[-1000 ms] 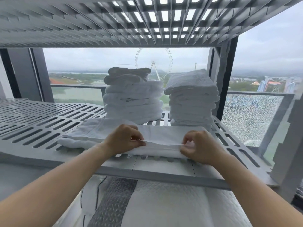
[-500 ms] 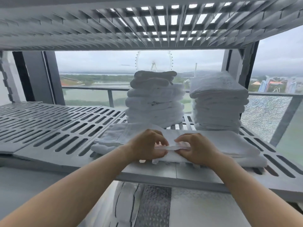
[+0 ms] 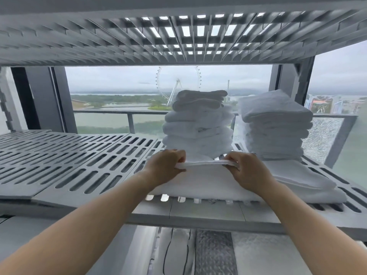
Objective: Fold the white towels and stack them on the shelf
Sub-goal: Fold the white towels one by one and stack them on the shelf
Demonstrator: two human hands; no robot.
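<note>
A white towel (image 3: 206, 181) lies partly folded on the grey slatted shelf (image 3: 83, 161), its right end spread flat toward the shelf's right side. My left hand (image 3: 164, 165) and my right hand (image 3: 246, 171) each pinch the towel's raised edge, holding that edge up above the rest of the cloth. Behind the hands stand two stacks of folded white towels: a rounder left stack (image 3: 198, 124) and a squarer right stack (image 3: 276, 126).
An upper slatted shelf (image 3: 178, 34) hangs close overhead. Dark posts (image 3: 290, 84) frame the shelf, with a window and balcony rail behind. Below the shelf lies quilted white and grey bedding (image 3: 214, 255). The shelf's left half holds nothing.
The hands have lifted the towel's near edge up and carried it away from me toward the stacks. The towel's left end, earlier spread out, is now folded in.
</note>
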